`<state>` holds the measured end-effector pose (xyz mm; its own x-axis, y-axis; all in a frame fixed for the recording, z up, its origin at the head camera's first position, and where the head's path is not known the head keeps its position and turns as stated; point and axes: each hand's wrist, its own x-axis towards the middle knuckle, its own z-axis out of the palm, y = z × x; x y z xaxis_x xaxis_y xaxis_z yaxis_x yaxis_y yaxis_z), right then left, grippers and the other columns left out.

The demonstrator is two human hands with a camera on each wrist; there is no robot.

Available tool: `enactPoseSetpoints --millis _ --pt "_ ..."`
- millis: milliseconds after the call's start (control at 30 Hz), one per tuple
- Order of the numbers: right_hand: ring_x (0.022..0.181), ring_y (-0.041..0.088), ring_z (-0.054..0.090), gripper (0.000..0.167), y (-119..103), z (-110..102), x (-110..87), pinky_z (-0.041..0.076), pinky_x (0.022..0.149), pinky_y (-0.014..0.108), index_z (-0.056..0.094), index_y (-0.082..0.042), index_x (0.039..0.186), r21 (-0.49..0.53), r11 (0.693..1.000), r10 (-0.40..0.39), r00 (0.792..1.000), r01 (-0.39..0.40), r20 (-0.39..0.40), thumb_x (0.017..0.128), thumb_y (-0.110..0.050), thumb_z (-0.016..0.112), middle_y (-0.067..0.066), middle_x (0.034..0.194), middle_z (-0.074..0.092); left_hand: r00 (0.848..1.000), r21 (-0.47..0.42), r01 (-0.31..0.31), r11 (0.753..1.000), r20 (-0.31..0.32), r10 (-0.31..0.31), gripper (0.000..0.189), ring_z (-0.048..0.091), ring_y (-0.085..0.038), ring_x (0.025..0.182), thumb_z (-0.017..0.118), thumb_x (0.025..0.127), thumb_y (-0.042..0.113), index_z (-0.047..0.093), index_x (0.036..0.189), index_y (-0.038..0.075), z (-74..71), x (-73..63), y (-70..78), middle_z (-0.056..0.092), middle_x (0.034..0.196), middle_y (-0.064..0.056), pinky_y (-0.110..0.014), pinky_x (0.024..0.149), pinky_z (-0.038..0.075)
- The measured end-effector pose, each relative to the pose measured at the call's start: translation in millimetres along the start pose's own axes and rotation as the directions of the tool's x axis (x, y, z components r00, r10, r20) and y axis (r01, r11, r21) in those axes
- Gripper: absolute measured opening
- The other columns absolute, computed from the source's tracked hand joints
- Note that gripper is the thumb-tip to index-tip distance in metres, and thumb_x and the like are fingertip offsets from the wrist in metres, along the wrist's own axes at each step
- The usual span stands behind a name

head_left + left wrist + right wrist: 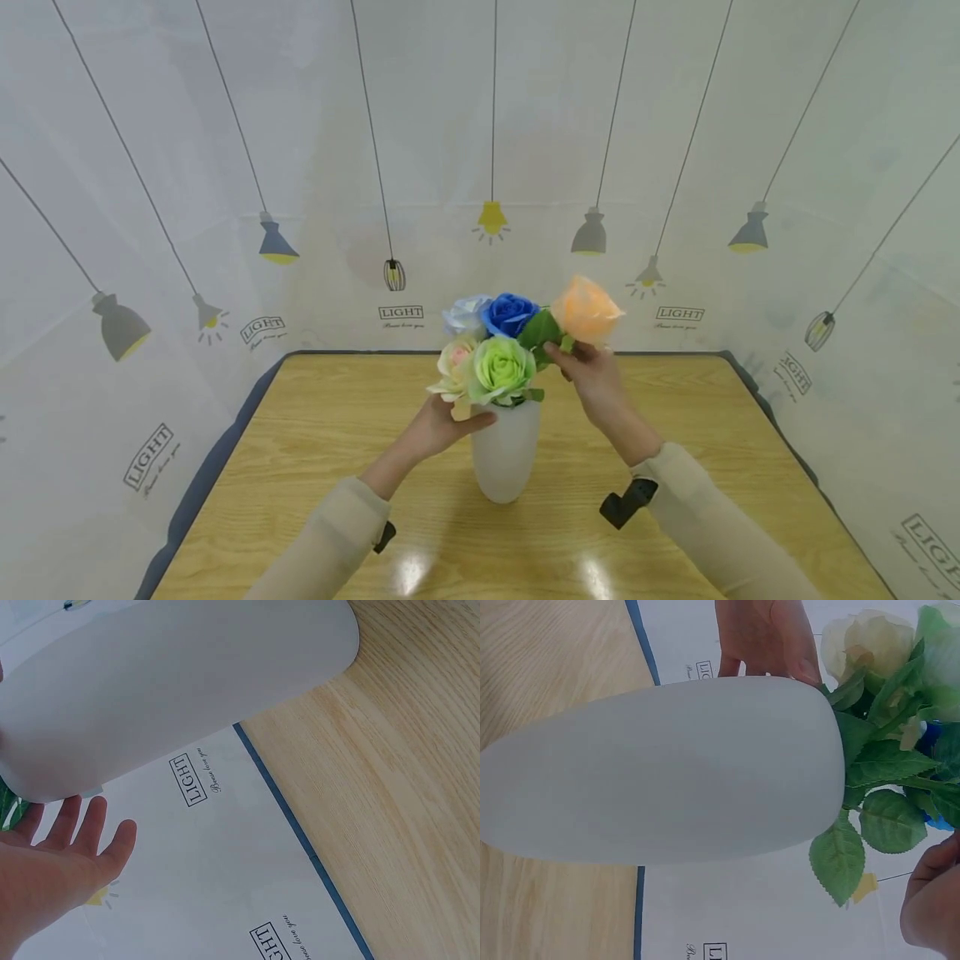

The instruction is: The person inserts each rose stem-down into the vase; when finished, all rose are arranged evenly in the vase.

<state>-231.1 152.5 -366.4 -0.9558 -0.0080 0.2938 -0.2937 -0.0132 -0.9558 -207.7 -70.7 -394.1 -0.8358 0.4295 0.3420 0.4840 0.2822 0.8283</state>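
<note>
A white vase (506, 458) stands upright on the wooden table. Out of its mouth rise artificial roses: a green rose (502, 369), a blue rose (510, 314), a pale blue rose (467, 316) and a cream-pink rose (454, 367). My left hand (438, 429) steadies the vase near its rim, thumb across the front; in the left wrist view the fingers (91, 821) spread along its other side. My right hand (596, 383) pinches the orange rose (587, 310) below its bloom, to the right of the bunch. Where its stem ends is hidden by leaves (889, 765).
The wooden table (337, 433) has a dark blue edge (217, 467). Behind and beside it hangs a pale cloth (435, 125) printed with lamps and the word LIGHT. Black wrist cameras are strapped at both sleeves, such as the right one (628, 502).
</note>
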Motion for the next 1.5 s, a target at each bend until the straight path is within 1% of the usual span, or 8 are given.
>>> enactPoseSetpoints --millis 200,367,533,633,867,1167,1267,1500 --pt "0.072 0.014 0.047 0.025 19 3 -0.7 0.033 0.058 0.025 0.057 -0.004 0.106 0.008 1.0 0.012 0.999 -0.013 0.042 0.084 -0.012 0.062 -0.002 0.087 0.055 1.0 0.0 -0.006 1.0 0.002 0.006 0.068 0.03 -0.023 0.123 0.068 0.078 0.009 0.03 0.134 0.007 0.1 0.3 0.9 0.036 0.133 -0.011 -0.041 0.098 0.026" --pt "0.09 0.014 0.052 0.028 31 7 -2.9 0.044 0.077 0.03 0.057 0.007 0.109 0.056 0.998 0.008 0.999 -0.011 0.053 0.082 0.0 0.059 -0.003 0.098 0.058 1.0 -0.001 0.025 1.0 -0.001 -0.025 0.067 0.032 -0.022 0.122 0.068 0.078 0.01 0.03 0.134 0.006 -0.5 -0.1 3.2 0.037 0.133 -0.011 -0.039 0.098 0.026" --pt "0.09 0.015 0.054 0.02 40 10 -5.5 0.046 0.076 0.031 0.063 -0.004 0.099 0.12 0.993 -0.016 0.998 0.009 0.055 0.081 0.005 0.057 -0.003 0.095 0.061 1.0 -0.01 0.009 1.0 -0.019 -0.01 0.067 0.032 -0.024 0.122 0.069 0.077 0.008 0.031 0.133 0.005 -0.1 -0.7 0.9 0.037 0.132 -0.012 -0.042 0.098 0.026" --pt "0.093 0.015 0.052 0.02 43 10 -6.9 0.046 0.074 0.029 0.064 -0.005 0.097 0.104 0.995 -0.008 0.999 0.003 0.044 0.081 0.003 0.057 -0.003 0.097 0.06 1.0 0.003 -0.009 1.0 -0.025 0.009 0.069 0.031 -0.025 0.122 0.069 0.077 0.011 0.03 0.134 0.007 1.5 0.5 -8.3 0.036 0.133 -0.011 -0.044 0.098 0.026" --pt "0.12 0.019 0.031 0.03 48 9 -9.8 0.038 0.087 0.034 0.053 0.015 0.11 0.069 0.997 0.029 0.999 -0.031 0.029 0.08 0.008 0.054 0.007 0.121 0.049 1.0 0.012 -0.001 1.0 -0.005 0.001 0.073 0.027 -0.019 0.124 0.068 0.078 0.024 0.026 0.137 0.018 4.2 4.9 -32.4 0.032 0.136 -0.003 -0.043 0.099 0.024" --pt "0.107 0.022 0.044 0.03 47 7 -10.8 0.041 0.086 0.036 0.053 0.015 0.109 0.029 0.995 0.092 0.994 -0.094 0.052 0.082 0.004 0.057 0.016 0.118 0.05 0.999 0.021 0.042 0.999 -0.001 -0.042 0.073 0.027 -0.017 0.124 0.068 0.078 0.03 0.025 0.137 0.022 3.3 4.4 -32.7 0.031 0.136 0.0 -0.043 0.098 0.025" --pt "0.103 0.019 0.047 0.026 49 7 -10.6 0.041 0.084 0.033 0.057 0.011 0.107 0.033 0.996 0.077 0.996 -0.078 0.048 0.081 0.003 0.057 0.01 0.111 0.055 0.999 0.022 0.043 0.999 0.002 -0.043 0.073 0.027 -0.016 0.124 0.067 0.078 0.03 0.025 0.137 0.023 3.4 4.4 -33.0 0.031 0.136 0.001 -0.041 0.098 0.026" --pt "0.065 0.01 0.04 0.025 55 2 -11.4 0.036 0.056 0.023 0.064 -0.022 0.09 0.059 0.998 0.022 0.997 -0.026 0.07 0.083 0.001 0.056 -0.001 0.073 0.045 1.0 0.014 0.023 1.0 -0.006 -0.023 0.073 0.027 -0.014 0.123 0.068 0.078 0.028 0.025 0.137 0.024 4.1 5.4 -36.1 0.032 0.136 0.003 -0.041 0.098 0.026"
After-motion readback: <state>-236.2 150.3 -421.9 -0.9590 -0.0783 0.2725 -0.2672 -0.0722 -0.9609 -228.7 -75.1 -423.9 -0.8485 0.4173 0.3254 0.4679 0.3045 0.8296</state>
